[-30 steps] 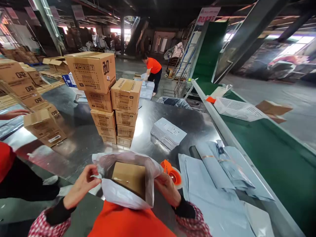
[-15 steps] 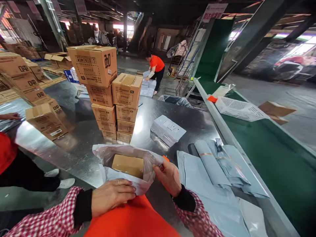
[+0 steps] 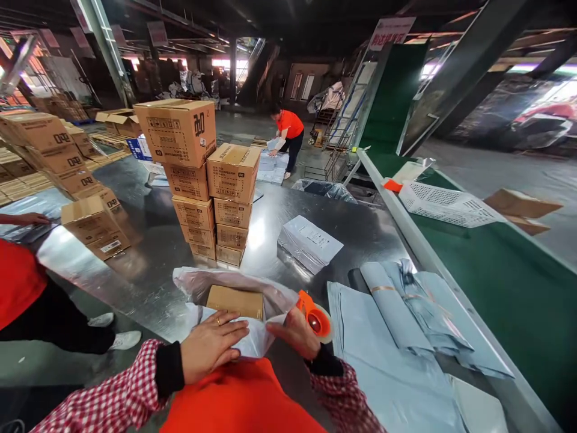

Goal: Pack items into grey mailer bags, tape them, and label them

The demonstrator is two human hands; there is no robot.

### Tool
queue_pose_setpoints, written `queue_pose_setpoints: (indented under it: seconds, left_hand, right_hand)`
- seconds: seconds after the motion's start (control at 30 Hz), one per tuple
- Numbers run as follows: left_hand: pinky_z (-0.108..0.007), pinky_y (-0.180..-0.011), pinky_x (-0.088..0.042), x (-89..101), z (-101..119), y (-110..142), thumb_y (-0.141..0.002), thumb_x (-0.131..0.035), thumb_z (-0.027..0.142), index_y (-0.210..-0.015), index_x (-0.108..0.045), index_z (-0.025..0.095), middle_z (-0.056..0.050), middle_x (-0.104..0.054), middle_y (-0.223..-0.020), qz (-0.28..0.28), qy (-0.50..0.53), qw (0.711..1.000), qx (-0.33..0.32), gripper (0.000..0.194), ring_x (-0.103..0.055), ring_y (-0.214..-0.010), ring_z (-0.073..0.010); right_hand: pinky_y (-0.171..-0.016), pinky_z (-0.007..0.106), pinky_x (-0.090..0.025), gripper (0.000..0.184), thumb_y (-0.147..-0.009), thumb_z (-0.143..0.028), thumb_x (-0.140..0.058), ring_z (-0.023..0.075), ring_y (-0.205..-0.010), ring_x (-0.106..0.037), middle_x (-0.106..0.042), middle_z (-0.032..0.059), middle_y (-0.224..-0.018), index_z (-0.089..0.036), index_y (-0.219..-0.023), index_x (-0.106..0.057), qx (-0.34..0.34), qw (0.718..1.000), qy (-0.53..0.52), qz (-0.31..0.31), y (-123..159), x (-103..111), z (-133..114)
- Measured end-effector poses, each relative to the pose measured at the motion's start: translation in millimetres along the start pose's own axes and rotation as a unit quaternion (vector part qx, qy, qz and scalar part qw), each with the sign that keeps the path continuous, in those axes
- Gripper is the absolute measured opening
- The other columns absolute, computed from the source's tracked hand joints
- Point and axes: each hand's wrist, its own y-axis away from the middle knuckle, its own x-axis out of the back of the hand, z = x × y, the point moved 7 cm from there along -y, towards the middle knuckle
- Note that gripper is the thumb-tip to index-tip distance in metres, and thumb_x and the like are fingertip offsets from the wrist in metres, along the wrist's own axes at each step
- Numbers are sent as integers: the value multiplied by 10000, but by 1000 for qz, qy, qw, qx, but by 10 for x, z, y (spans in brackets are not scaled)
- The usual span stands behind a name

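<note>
Head view: left hand (image 3: 211, 346) is pressing flat, fingers (image 3: 225, 328) together, holding a plastic mailer (image 3: 256, 343) down around a cardboard box (image 3: 235, 302) on the steel tabletop (image 3: 148, 282); right hand (image 3: 293, 332) is clamping an orange tape dispenser (image 3: 314, 319).

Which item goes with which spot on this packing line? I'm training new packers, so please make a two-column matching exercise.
Things:
1. Small cardboard box
2. Orange tape dispenser
3. White perforated plastic crate
4. Stack of brown cartons

Places:
A. On the green conveyor belt
B. On the steel table
C. Inside the open plastic mailer
D. In the right hand

Pairs: 1-C, 2-D, 3-A, 4-B
</note>
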Motion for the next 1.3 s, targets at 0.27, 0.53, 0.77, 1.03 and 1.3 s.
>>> queue_pose_setpoints:
  seconds: [0.27,0.53,0.77,1.03,1.3]
  left_hand:
    - [-389,-1005,-494,97,-133,727,-991,-372,237,-1095,-639,258,-73,-724,-1050,267,66,961,-27,288,-627,-1134,-210]
    - [-259,-656,-505,385,-973,820,-668,-780,360,-1414,-366,240,-149,-464,-1414,346,374,788,347,862,-596,-1021,-227]
    - [-283,-727,-481,537,-1102,645,-706,-757,400,-1168,-590,185,11,-587,-733,284,441,808,268,536,-578,-746,-169]
    - [-314,-780,-481,517,-890,737,-989,-364,364,-823,-655,200,-93,-653,-853,143,187,969,78,373,-599,-883,-209]
    - [-294,-1011,-477,-22,-604,886,-992,-325,148,-945,-637,192,-69,-700,-1034,111,-53,990,-66,319,-545,-1212,-189]
  right_hand:
    - [-760,321,-537,174,-851,-397,-629,199,-844,-632,-656,49,-906,-226,-879,-643,74,995,70,0,16,6,75]
    - [-902,379,-535,329,-923,-332,-541,234,-1052,-628,-678,104,-1098,-261,-1234,-620,162,982,80,-57,-1,16,-184]
    - [-776,349,-554,258,-877,-480,-618,213,-820,-641,-656,68,-820,-279,-893,-780,118,990,32,-75,19,26,-184]
    - [-754,333,-547,368,-944,-418,-532,175,-764,-604,-562,41,-732,-243,-700,-745,153,980,96,-87,109,1,-129]
    - [-723,302,-542,382,-965,-242,-471,185,-850,-591,-605,39,-737,-197,-622,-635,226,956,176,-69,199,-332,34]
